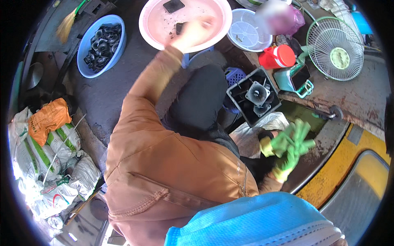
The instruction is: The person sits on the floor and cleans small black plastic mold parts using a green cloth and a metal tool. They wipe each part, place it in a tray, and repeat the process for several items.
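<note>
My left hand (193,35), bare and smeared by motion, reaches over the pink basin (144,28); its fingers cannot be made out. Beside it in the basin lies a small black square piece (179,28), and a larger black square piece (174,5) lies farther back. My right hand (287,162) wears a green glove with a yellow-green cuff. A second green glove (267,146), apparently loose, overlaps it and seems gripped in its fingers. Just beyond stands a black square bin (242,112) holding black cone-shaped parts (257,94).
At the left, a blue basin (82,61) holds many black parts; sacks (61,164) lie nearer me. To the right are a white-blue strainer basket (250,30), a red jug (283,56), a teal container (287,80) and a fan (340,58). A yellow machine edge (324,176) runs alongside.
</note>
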{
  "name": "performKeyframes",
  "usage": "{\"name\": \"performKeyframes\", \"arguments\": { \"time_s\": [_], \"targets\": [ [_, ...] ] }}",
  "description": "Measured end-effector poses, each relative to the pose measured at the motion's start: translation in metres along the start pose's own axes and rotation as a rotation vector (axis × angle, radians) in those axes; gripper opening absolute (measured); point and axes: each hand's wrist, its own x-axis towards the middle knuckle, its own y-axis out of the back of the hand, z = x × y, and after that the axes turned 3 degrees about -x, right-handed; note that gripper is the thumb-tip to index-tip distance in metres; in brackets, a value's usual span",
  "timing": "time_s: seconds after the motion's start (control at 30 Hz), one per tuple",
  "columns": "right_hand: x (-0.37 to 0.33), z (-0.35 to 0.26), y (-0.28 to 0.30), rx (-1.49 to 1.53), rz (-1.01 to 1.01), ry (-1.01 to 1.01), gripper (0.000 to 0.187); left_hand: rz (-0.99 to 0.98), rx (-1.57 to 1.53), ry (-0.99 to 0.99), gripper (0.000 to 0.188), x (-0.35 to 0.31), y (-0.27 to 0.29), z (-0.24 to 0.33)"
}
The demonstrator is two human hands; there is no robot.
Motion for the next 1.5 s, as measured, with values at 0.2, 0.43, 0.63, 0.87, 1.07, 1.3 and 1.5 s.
{"name": "performKeyframes", "arguments": {
  "time_s": [0.2, 0.43, 0.63, 0.87, 1.07, 1.3, 1.5],
  "targets": [
    [0.008, 0.046, 0.083, 0.310, 0.178, -0.300, 0.045, -0.169, 0.947, 0.574, 0.044, 0.088, 0.051, -0.174],
    [0.013, 0.074, 0.100, 0.300, 0.242, -0.316, 0.064, -0.545, 1.406, 0.578, 0.051, 0.129, 0.019, -0.229],
    [0.017, 0.071, 0.092, 0.273, 0.279, -0.318, 0.068, -0.346, 1.238, 0.480, 0.042, 0.129, 0.015, -0.251],
    [0.019, 0.076, 0.093, 0.259, 0.246, -0.252, 0.072, -0.114, 0.797, 0.430, 0.031, 0.105, 0.046, -0.239],
    [0.020, 0.050, 0.071, 0.147, 0.264, -0.091, 0.061, -0.181, 0.885, 0.492, 0.034, 0.111, 0.079, -0.230],
    [0.024, 0.042, 0.060, 0.320, 0.352, -0.165, 0.058, -0.367, 1.007, 0.565, 0.038, 0.127, 0.121, -0.203],
    [0.014, 0.056, 0.067, 0.588, 0.269, 0.000, 0.058, 0.039, 0.793, 0.080, 0.029, 0.139, 0.180, -0.092]
  ]
}}
